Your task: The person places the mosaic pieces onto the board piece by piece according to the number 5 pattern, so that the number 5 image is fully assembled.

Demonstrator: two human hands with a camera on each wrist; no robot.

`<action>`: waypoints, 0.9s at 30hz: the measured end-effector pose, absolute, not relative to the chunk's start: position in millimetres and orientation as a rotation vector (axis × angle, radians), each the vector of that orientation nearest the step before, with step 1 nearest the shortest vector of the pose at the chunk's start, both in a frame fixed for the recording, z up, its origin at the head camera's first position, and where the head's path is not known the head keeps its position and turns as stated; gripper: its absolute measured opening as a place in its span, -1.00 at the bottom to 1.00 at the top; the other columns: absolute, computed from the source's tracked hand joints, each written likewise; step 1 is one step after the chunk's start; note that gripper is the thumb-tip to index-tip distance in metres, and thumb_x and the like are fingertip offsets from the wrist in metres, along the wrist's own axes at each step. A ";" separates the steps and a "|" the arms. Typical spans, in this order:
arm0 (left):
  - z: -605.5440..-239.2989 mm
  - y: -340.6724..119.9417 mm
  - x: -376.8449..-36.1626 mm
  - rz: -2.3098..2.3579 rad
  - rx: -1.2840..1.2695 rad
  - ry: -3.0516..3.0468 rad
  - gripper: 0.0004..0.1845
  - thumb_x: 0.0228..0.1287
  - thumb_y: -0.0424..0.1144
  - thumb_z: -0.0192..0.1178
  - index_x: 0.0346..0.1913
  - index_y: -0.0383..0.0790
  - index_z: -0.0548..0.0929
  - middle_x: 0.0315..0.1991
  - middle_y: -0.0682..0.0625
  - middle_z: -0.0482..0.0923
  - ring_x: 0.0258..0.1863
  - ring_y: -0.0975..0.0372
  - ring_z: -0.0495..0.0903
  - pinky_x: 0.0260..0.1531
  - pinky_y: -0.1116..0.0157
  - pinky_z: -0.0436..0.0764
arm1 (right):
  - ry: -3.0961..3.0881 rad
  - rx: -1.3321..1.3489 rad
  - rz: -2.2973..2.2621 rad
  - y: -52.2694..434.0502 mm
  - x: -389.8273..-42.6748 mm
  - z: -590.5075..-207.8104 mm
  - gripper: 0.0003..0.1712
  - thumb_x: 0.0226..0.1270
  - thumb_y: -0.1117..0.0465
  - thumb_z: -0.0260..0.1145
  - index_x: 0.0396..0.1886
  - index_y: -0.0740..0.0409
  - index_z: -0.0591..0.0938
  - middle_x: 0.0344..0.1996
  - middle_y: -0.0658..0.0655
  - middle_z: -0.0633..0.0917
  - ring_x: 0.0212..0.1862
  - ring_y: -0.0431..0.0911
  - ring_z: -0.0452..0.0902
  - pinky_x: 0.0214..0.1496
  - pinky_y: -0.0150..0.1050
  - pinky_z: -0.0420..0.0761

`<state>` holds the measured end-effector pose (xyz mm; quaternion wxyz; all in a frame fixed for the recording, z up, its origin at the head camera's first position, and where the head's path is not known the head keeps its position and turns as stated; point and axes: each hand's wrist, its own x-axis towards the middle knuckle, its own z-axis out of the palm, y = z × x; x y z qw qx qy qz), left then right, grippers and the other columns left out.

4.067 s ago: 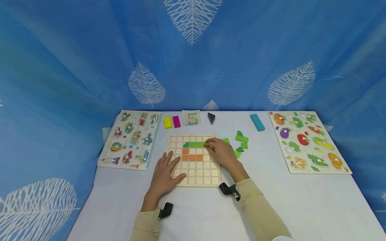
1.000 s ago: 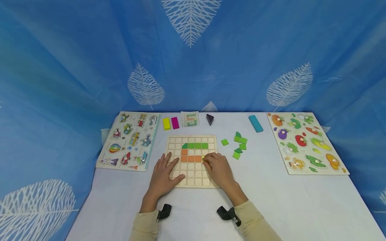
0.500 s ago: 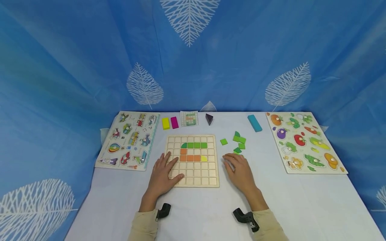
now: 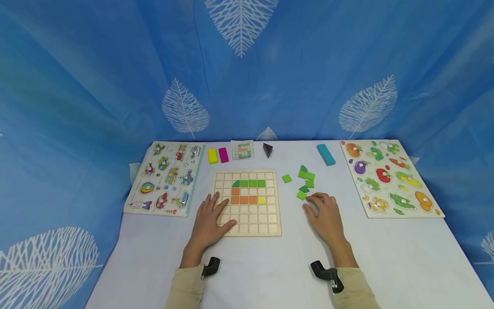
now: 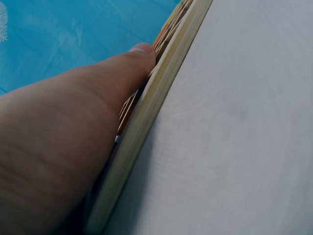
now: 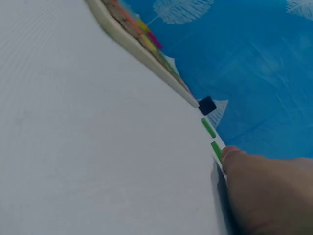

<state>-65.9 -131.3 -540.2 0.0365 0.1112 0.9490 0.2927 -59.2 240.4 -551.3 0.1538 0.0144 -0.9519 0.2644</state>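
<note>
My left hand (image 4: 208,221) rests, fingers spread, on the left side of a wooden grid board (image 4: 252,219). In the left wrist view, its thumb (image 5: 139,54) lies over the board's edge (image 5: 146,107). Several green tiles (image 4: 252,183) form a row in the grid, with a dark green rounded tile (image 4: 236,184) at its left end. Below sit several orange tiles (image 4: 244,200) and one yellow tile (image 4: 262,200). Right of the board, my right hand (image 4: 326,219) has its bent fingertips beside a loose light green tile (image 4: 301,195); nothing shows held between them.
More loose green tiles (image 4: 310,176) lie behind the right hand. A pattern card (image 4: 242,149), yellow block (image 4: 212,156), magenta block (image 4: 223,155), dark wedge (image 4: 268,149) and teal block (image 4: 326,154) line the back. Picture puzzles stand left (image 4: 162,178) and right (image 4: 390,178).
My right hand finished on the green row, set the yellow tile beside the orange ones, released it and moved right to the loose green tiles. The left hand stayed on the board.
</note>
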 end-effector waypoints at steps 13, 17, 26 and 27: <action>-536.1 -130.9 -64.1 0.915 0.323 2.892 -0.17 0.22 0.21 0.34 0.50 -0.03 0.42 0.64 -0.16 0.05 0.67 -0.10 -0.13 0.60 -0.19 -0.09 | -2.728 0.129 0.741 233.1 -62.3 -548.1 -0.76 0.27 0.14 0.50 -0.16 0.18 0.74 0.03 0.21 0.71 0.04 0.14 0.51 0.10 0.06 0.50; -536.7 -131.2 -63.7 0.920 0.326 2.884 -0.16 0.22 0.21 0.35 0.51 -0.04 0.41 0.65 -0.16 0.04 0.67 -0.10 -0.14 0.60 -0.19 -0.10 | -2.740 0.141 0.753 232.3 -61.3 -547.6 -0.81 0.30 0.20 0.47 -0.15 0.17 0.71 -0.03 0.19 0.73 0.04 0.11 0.53 0.12 0.04 0.53; -536.6 -131.6 -65.5 0.908 0.320 2.881 -0.16 0.22 0.22 0.34 0.51 -0.03 0.40 0.65 -0.15 0.02 0.67 -0.10 -0.16 0.60 -0.19 -0.10 | -2.699 0.225 0.846 220.9 -62.2 -547.4 -0.76 0.28 0.23 0.50 -0.10 0.11 0.66 -0.05 0.10 0.71 0.07 0.03 0.54 0.15 -0.03 0.59; -536.1 -131.6 -65.6 0.907 0.320 2.878 -0.15 0.22 0.22 0.34 0.52 -0.03 0.40 0.66 -0.15 0.02 0.68 -0.10 -0.16 0.60 -0.19 -0.11 | -2.689 0.253 0.855 217.8 -62.4 -546.7 -0.76 0.28 0.23 0.50 -0.10 0.10 0.66 -0.06 0.10 0.71 0.06 0.02 0.55 0.14 -0.04 0.60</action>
